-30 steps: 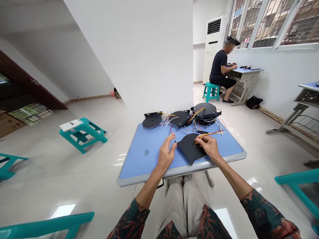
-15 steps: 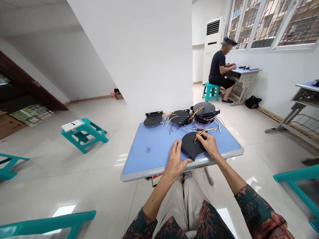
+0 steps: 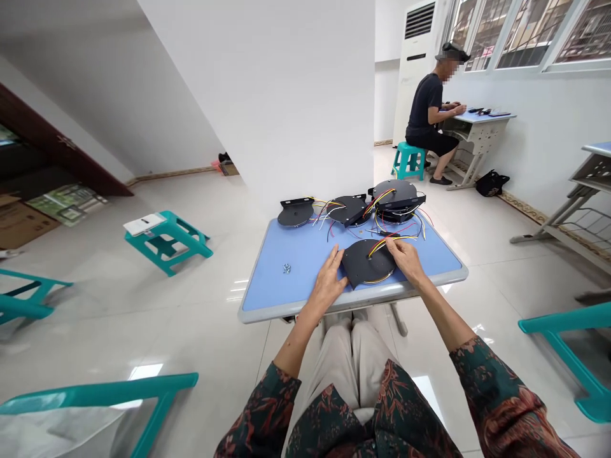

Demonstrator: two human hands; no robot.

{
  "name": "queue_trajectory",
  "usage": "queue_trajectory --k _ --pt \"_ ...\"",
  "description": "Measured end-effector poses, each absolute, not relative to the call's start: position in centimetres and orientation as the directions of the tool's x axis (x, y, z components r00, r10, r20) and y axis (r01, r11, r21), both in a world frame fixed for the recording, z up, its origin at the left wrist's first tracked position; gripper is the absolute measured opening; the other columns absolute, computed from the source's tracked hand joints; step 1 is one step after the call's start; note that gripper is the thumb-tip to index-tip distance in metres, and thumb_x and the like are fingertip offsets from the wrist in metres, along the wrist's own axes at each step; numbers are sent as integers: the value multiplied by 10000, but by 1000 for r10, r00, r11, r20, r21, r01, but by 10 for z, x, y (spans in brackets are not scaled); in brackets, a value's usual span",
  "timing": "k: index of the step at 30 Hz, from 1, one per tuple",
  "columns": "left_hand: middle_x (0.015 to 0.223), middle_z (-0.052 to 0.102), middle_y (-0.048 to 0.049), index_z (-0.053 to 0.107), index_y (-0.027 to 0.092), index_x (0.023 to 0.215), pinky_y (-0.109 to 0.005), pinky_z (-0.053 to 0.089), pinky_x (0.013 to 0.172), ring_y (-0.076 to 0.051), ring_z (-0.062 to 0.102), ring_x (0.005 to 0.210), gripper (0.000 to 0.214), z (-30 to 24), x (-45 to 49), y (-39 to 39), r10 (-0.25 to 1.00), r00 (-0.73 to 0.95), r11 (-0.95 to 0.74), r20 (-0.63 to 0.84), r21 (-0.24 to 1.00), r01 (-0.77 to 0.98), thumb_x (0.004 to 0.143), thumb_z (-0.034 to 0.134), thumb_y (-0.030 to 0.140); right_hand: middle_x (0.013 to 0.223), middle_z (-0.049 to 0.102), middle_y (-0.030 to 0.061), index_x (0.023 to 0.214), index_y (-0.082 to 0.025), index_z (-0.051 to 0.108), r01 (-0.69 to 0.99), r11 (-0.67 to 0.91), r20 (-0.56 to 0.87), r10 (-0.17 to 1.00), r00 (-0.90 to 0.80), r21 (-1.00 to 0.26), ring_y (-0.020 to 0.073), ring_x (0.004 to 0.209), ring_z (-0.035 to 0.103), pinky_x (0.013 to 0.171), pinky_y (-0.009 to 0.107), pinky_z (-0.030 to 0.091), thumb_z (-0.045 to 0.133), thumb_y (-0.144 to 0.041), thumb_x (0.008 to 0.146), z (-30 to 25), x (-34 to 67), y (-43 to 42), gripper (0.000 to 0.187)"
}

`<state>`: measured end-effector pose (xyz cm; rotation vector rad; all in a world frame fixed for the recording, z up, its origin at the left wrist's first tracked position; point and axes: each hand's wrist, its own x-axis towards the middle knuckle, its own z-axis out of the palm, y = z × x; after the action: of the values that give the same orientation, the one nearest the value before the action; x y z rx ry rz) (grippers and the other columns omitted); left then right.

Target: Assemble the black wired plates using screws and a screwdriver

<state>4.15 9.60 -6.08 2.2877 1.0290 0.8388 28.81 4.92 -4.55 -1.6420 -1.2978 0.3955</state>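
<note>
Black and flat, the wired plate (image 3: 363,270) lies by the surface's (image 3: 267,289) near edge; the left hand (image 3: 329,278), spread, touches its left side, probably to steady it. Whether the right hand (image 3: 405,259), opposite, pinches the wires (image 3: 380,244) I cannot tell. Screws (image 3: 287,268) sit toward the left edge, perhaps against scattering.

The left hand (image 3: 329,278) is stretching its fingers forward, its thumb standing apart and pointing toward the right hand (image 3: 405,259). The right hand is turning its back upward and bending its fingers inward, toward the left. The 2 hands are staying clear of each other. Behind them, the left forearm (image 3: 301,336) and right forearm (image 3: 447,315) are slanting outward, with 2 legs (image 3: 340,362) showing between.
</note>
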Motion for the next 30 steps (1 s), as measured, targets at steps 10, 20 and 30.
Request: queue_trajectory --k 10,20,30 --pt "1676 201 -125 300 195 1576 -465 259 1260 -269 250 1536 851 -64 34 106 738 601 -620 307 660 425 778 566 65 1580 439 81 1509 -290 445 626 331 312 939 -144 -706 334 1483 356 1203 530 328 756 -583 756 -48 310 18 865" --pt "1688 112 -169 209 177 1592 -510 321 1231 -309 231 1539 837 -78 35 89 699 595 -705 397 523 479 819 501 45 1615 382 75 1582 -333 303 722 418 382 896 -227 -551 359 1513 283 1207 585 323 737 -583 798 -57 309 18 930" --pt "1672 116 -232 186 141 1584 -526 391 1192 -347 237 1531 778 -70 34 73 681 606 -732 411 362 577 893 540 93 1656 295 56 1584 -363 268 736 384 360 911 -203 -558 353 1530 236 1206 576 329 715 -582 825 -49 302 9 908"
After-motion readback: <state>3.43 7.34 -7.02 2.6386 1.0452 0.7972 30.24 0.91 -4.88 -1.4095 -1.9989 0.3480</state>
